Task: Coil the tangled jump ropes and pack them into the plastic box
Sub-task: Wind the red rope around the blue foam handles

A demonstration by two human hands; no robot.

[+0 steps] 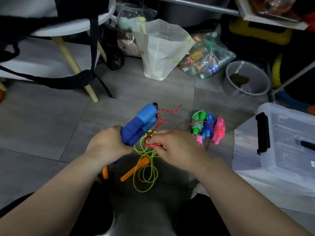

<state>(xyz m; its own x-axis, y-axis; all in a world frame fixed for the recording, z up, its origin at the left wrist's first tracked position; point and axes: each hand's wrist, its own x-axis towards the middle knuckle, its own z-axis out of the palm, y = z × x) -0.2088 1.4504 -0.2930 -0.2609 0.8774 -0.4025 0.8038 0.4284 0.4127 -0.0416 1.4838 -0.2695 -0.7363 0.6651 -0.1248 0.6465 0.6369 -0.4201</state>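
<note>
One clear plastic box (281,150) stands on the floor. To its left, the left hand (109,143) curls its fingers round paired blue handles (139,123), while the right hand (179,147), nearer the box, pinches their red rope (154,145). Three coiled ropes (208,127) lie just beside the box, and a loose yellow rope (146,169) lies farther left, beneath both hands.

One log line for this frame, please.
left hand: grips blue handles | right hand: pinches red rope | yellow rope: loose on floor | three coiled ropes: near plastic box
</note>
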